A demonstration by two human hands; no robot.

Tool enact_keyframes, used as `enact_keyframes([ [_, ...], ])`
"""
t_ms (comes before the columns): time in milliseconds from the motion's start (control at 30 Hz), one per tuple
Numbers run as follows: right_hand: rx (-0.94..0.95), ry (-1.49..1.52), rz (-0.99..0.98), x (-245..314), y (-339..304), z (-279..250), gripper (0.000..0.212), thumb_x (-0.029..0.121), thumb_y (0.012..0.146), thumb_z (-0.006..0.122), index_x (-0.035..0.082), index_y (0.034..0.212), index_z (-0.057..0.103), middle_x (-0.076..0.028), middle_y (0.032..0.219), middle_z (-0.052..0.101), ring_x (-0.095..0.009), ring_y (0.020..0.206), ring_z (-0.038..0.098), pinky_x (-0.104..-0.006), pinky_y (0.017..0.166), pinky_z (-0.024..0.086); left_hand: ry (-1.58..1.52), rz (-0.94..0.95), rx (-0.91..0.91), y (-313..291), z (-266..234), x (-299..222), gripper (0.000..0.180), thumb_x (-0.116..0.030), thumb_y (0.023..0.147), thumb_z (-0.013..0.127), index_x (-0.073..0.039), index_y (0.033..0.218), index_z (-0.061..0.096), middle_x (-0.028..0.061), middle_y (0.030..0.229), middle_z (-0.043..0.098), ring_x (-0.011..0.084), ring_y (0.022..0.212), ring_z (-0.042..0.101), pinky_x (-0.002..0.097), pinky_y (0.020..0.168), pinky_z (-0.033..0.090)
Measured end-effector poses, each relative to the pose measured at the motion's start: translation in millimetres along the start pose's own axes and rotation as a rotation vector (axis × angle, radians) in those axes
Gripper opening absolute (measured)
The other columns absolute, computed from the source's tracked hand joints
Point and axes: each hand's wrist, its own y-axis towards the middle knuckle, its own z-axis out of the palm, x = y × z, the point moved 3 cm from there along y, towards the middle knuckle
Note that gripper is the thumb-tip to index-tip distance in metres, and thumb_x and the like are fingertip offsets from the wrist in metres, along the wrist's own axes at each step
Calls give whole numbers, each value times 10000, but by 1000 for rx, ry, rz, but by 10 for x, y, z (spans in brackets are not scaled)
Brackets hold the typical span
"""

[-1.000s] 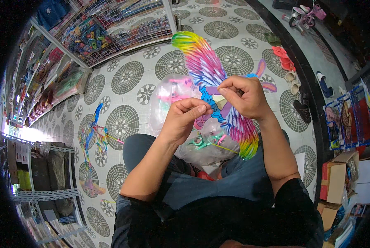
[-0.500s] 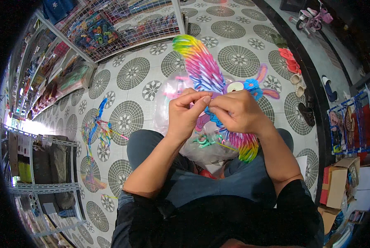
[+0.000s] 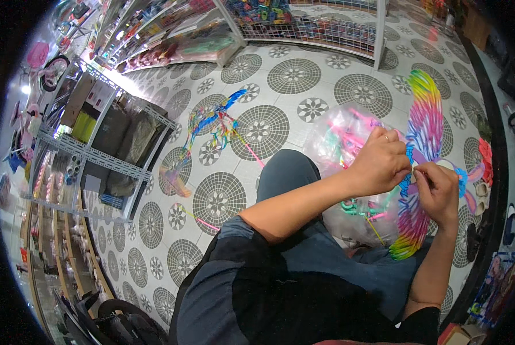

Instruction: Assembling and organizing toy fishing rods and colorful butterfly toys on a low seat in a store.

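Observation:
Over the bag in front of me lies a winged toy point(image 3: 427, 123) that looks like a kite, with pink, blue and white feathered wings tipped in yellow and green. Its eared head, partly behind my right hand, points right. My left hand point(image 3: 381, 161), a ring on one finger, is closed at the toy's middle. Just beside it, my right hand point(image 3: 439, 190) is closed in a pinch over the toy. Whatever the fingertips grip is too small or hidden to make out. Beneath, a clear plastic bag point(image 3: 329, 129) contains pink and green plastic pieces.
Another feathered, multicoloured toy point(image 3: 211, 121) with a pink-and-yellow stick lies on the patterned tile floor to the left. A metal shelf point(image 3: 90, 152) stands beyond it. Wire-mesh racks point(image 3: 320, 37) with goods line the far side. Red shoes point(image 3: 485, 155) sit at the right edge.
My view has swung left, so hands and toy appear farther right. The left hand has turned from an upright pinch to a closed, knuckles-up grip; the hands have drawn slightly apart.

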Motion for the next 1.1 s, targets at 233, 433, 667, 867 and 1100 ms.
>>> enact_keyframes([
  [233,-15,24,13,28,0,11,54,22,784,630,-23,799,605,-153,636,581,-262,521,559,-346,499,402,-27,-86,-18,8,-28,-1,130,-112,647,706,-91,649,578,59,717,523,263,812,504,399,727,348],
  [433,-31,25,11,19,0,12,57,19,786,627,-19,827,617,-142,648,591,-257,542,565,-341,510,406,-108,-117,-91,9,-21,18,180,-83,650,746,-84,684,570,66,705,504,264,732,483,373,667,364],
  [667,-26,15,-1,25,17,-1,57,25,793,628,-14,833,623,-135,652,595,-250,548,568,-333,516,411,-200,-145,-153,1,-35,39,220,-72,625,783,-81,698,575,71,717,525,260,714,493,361,621,383],
  [867,-68,-26,-9,-50,-82,-87,47,41,801,633,3,827,631,-127,655,597,-254,549,572,-337,520,418,-255,-147,-82,44,113,-15,201,-59,638,763,-77,712,577,63,717,531,249,715,500,349,629,387],
  [1100,-117,29,-165,-145,25,-9,51,43,771,667,29,804,630,-111,683,620,-248,556,595,-329,516,439,-175,-162,-50,-7,-33,159,231,-47,637,765,-77,727,554,64,716,525,247,697,494,362,659,374],
])
